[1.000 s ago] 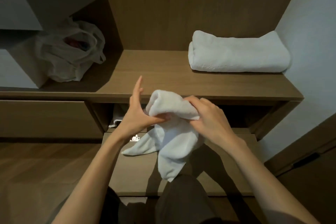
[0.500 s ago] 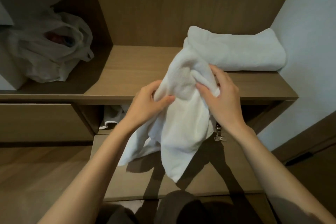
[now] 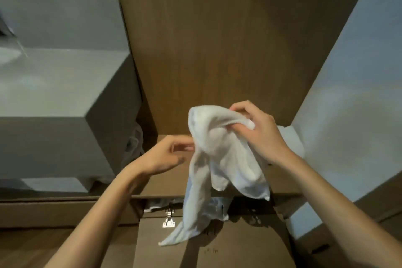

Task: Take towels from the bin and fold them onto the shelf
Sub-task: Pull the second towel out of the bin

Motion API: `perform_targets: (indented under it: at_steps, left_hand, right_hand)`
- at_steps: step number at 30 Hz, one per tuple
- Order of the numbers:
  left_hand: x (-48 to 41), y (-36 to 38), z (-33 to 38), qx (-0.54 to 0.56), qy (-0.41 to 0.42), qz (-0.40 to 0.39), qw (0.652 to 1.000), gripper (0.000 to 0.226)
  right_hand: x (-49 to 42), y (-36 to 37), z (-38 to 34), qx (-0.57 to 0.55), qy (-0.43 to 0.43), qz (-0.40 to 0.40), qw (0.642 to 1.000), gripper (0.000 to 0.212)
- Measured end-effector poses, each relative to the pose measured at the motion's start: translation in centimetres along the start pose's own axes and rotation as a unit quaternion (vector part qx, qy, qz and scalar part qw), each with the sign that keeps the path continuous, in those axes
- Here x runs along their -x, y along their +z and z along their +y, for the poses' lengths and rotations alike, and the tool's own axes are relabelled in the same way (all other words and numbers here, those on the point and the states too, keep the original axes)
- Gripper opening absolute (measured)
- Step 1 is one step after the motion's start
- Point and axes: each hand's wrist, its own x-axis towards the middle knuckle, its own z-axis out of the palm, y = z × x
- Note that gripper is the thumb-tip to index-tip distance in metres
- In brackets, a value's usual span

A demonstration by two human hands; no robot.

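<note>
a person is holding a white towel up in front of a wooden shelf, a little toward 5 o'clock from the middle of the view. the right hand is gripping the towel's bunched top at the towel's 1 o'clock corner, with fingers and thumb curled round the cloth. from there the towel is hanging loose and crumpled. its longest tail is trailing down toward 7 o'clock, past the shelf's front edge and over a lowered flap.

the left hand is hovering at the towel's 9 o'clock side, fingers loosely curled and fingertips right at the cloth's edge. it is blurred, so i cannot tell whether it is pinching the edge or only touching it.

a folded towel is lying on the shelf at 3 o'clock from the right hand, mostly hidden behind the wrist. a grey box is filling the view's 9 o'clock side, and a crumpled pale bag is peeking out at its 4 o'clock corner. a metal hinge is showing at 7 o'clock from the towel's middle, on the flap's rear edge. a pale wall is rising at 3 o'clock and a wooden back panel at 12 o'clock.
</note>
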Motion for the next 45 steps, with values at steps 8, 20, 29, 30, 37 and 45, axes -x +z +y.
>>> perform_targets:
  at_steps: [8,20,29,30,37,45]
  left_hand:
    - [3.8,-12.7,22.7,0.036,0.002,0.079,0.996,0.051]
    - [7.2,-10.5,36.9,-0.023,0.073,0.022,0.997,0.061]
    - [10.9,-9.9,37.0,-0.079,0.050,0.072,0.993,0.065]
    - [11.3,-10.3,36.9,-0.091,0.055,0.090,0.990,0.068]
    - [13.7,-12.3,36.4,-0.208,0.045,0.172,0.962,0.064]
    - [17.5,-17.8,30.5,-0.139,0.045,0.223,0.964,0.058]
  right_hand:
    - [-5.6,-12.1,-22.3,0.059,-0.088,-0.077,0.991,0.024]
    - [-3.9,-19.1,-35.5,0.118,-0.251,-0.102,0.955,0.020]
    - [-0.2,-18.9,-34.0,0.004,-0.124,-0.108,0.986,0.027]
    - [0.1,-18.4,-33.8,-0.004,-0.100,-0.102,0.990,0.029]
    - [-0.8,-16.0,-35.1,-0.010,-0.084,-0.101,0.991,0.015]
    - [-4.3,-11.7,-39.6,-0.015,-0.069,-0.095,0.993,0.019]
